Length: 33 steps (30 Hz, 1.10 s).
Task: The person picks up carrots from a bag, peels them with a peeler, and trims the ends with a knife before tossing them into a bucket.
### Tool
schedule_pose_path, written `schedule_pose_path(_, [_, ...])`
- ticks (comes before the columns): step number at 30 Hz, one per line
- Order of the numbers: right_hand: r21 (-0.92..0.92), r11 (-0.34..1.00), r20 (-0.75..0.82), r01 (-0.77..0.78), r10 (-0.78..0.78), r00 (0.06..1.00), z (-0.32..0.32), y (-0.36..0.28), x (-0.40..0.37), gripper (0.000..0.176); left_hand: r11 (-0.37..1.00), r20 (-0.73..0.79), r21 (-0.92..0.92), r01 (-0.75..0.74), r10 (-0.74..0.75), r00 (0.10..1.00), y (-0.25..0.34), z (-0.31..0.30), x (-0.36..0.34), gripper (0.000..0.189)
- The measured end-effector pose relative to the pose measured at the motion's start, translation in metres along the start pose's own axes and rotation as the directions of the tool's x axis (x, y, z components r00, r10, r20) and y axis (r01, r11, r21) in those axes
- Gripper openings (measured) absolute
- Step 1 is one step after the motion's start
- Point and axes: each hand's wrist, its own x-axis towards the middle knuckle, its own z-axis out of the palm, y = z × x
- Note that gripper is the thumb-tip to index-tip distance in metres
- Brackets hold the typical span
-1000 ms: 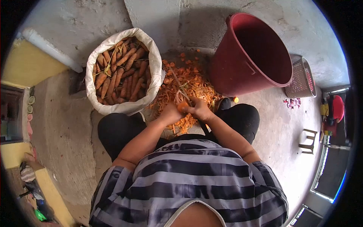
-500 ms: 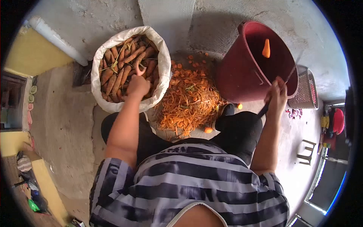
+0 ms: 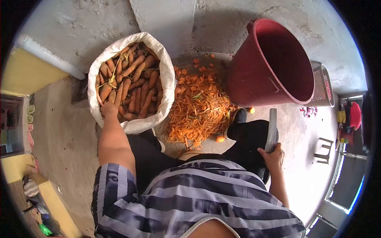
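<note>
My left hand [image 3: 109,109] reaches inside the near left edge of a white woven sack [image 3: 164,101] full of unpeeled carrots [image 3: 135,79]. One finger stretches along the sack's inner wall, and the other fingers are partly hidden among the carrots. My right hand [image 3: 274,158] is closed around the handle of a knife [image 3: 272,129], held over my right thigh. Its broad grey blade points away from me. A heap of orange carrot peelings and slices [image 3: 200,105] lies on the floor between the sack and a big dark red bucket [image 3: 246,75].
The bucket leans with its mouth towards the right, its inside in shadow. Behind it stands a perforated plastic basket [image 3: 323,85], with reddish scraps [image 3: 309,112] on the floor nearby. Carrot ends [image 3: 220,139] lie by my right foot. A concrete wall [image 3: 166,16] rises behind everything.
The peeled carrot seen at the bucket's mouth is out of sight. My right hand has drawn back with the knife. My left hand has shifted left, and the sack sits slightly closer.
</note>
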Motion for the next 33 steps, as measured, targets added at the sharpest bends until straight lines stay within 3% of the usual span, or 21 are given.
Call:
schedule_pose_path(1, [-0.031, 0.999, 0.029, -0.013, 0.014, 0.999, -0.005, -0.006, -0.001, 0.068, 0.989, 0.009, -0.108, 0.105, -0.104, 0.994, 0.000, -0.001, 0.002, 0.031])
schedule_pose_path(4, [-0.063, 0.984, -0.174, 0.164, -0.173, 0.969, -0.016, -0.019, 0.000, 0.072, 0.999, -0.016, -0.026, -0.031, 0.030, 0.999, -0.004, -0.006, 0.003, 0.030])
schedule_pose_path(6, [-0.051, 0.931, -0.306, 0.363, -0.360, 0.881, -0.018, -0.027, 0.007, 0.067, 0.995, 0.065, 0.083, -0.063, 0.058, 0.996, -0.001, -0.012, 0.008, 0.028])
schedule_pose_path(8, [-0.038, 0.844, -0.401, 0.535, -0.503, 0.766, -0.021, -0.039, 0.017, 0.062, 0.998, 0.034, 0.026, -0.050, 0.049, 0.998, -0.001, -0.017, 0.005, 0.024])
schedule_pose_path(9, [-0.049, 0.808, -0.400, 0.588, -0.555, 0.730, -0.027, -0.053, 0.014, 0.053, 0.995, -0.057, -0.096, -0.040, 0.034, 0.998, 0.004, -0.030, -0.015, 0.022])
schedule_pose_path(11, [0.043, 0.733, -0.269, 0.679, -0.646, 0.715, -0.034, -0.078, 0.007, 0.050, 1.000, 0.044, -0.006, -0.023, 0.023, 0.999, 0.015, -0.047, -0.025, 0.018])
schedule_pose_path(12, [0.094, 0.695, -0.205, 0.713, -0.687, 0.697, -0.035, -0.089, 0.004, 0.048, 0.976, -0.040, -0.078, -0.205, 0.202, 0.979, 0.017, -0.054, -0.039, 0.019])
schedule_pose_path(14, [0.079, 0.577, -0.132, 0.813, -0.802, 0.582, -0.026, -0.109, 0.004, 0.047, 0.816, -0.230, -0.162, -0.554, 0.515, 0.826, 0.023, -0.074, -0.093, 0.024])
schedule_pose_path(15, [0.084, 0.509, -0.180, 0.857, -0.838, 0.515, -0.021, -0.122, 0.000, 0.047, 0.735, -0.258, -0.206, -0.646, 0.596, 0.760, 0.029, -0.078, -0.115, 0.027])
schedule_pose_path(18, [0.114, 0.324, -0.266, 0.939, -0.901, 0.343, -0.008, -0.162, -0.011, 0.055, 0.521, -0.253, -0.249, -0.816, 0.779, 0.574, 0.054, -0.099, -0.193, 0.030])
schedule_pose_path(20, [0.139, 0.159, -0.363, 0.977, -0.910, 0.199, 0.005, -0.187, -0.015, 0.059, 0.398, -0.199, -0.178, -0.900, 0.881, 0.429, 0.066, -0.107, -0.236, 0.028])
schedule_pose_path(22, [0.337, 0.368, -0.010, 0.867, -0.919, 0.394, 0.013, -0.202, -0.015, 0.060, 0.281, -0.210, -0.264, -0.923, 0.917, 0.339, 0.073, -0.100, -0.259, 0.028])
schedule_pose_path(23, [0.399, 0.481, 0.180, 0.781, -0.876, 0.448, 0.020, -0.204, -0.014, 0.061, 0.239, -0.237, -0.219, -0.946, 0.927, 0.289, 0.075, -0.095, -0.262, 0.030])
schedule_pose_path(26, [0.614, 0.470, 0.065, 0.635, -0.831, 0.552, 0.068, -0.195, 0.002, 0.058, 0.423, -0.384, -0.328, -0.845, 0.757, 0.528, 0.081, -0.077, -0.266, 0.034])
schedule_pose_path(27, [0.656, 0.506, 0.084, 0.559, -0.786, 0.613, 0.066, -0.194, -0.002, 0.056, 0.485, -0.372, -0.311, -0.817, 0.729, 0.574, 0.083, -0.054, -0.252, 0.050])
schedule_pose_path(28, [0.695, 0.538, 0.110, 0.477, -0.735, 0.669, 0.062, -0.192, -0.009, 0.055, 0.380, -0.245, -0.642, -0.666, 0.722, 0.647, 0.086, -0.045, -0.255, 0.055])
schedule_pose_path(29, [0.727, 0.564, 0.141, 0.392, -0.681, 0.718, 0.060, -0.190, -0.014, 0.054, 0.248, -0.099, -0.881, -0.402, 0.735, 0.671, 0.093, -0.035, -0.264, 0.060])
schedule_pose_path(30, [0.675, 0.578, 0.094, 0.459, -0.684, 0.723, 0.063, -0.190, -0.018, 0.050, 0.107, 0.041, -0.992, -0.066, 0.767, 0.640, 0.099, -0.031, -0.273, 0.065])
schedule_pose_path(31, [0.617, 0.590, 0.047, 0.522, -0.689, 0.723, 0.069, -0.191, -0.023, 0.046, 0.246, 0.329, -0.944, 0.218, 0.744, 0.581, 0.104, -0.031, -0.279, 0.071])
schedule_pose_path(32, [0.553, 0.599, 0.000, 0.579, -0.695, 0.719, 0.074, -0.191, -0.028, 0.043, 0.101, 0.331, -0.892, 0.441, 0.810, 0.483, 0.106, -0.015, -0.280, 0.068])
schedule_pose_path(33, [0.561, 0.552, -0.013, 0.617, -0.739, 0.673, 0.074, -0.190, -0.034, 0.042, 0.103, 0.363, -0.881, 0.462, 0.774, 0.519, 0.110, -0.020, -0.290, 0.064])
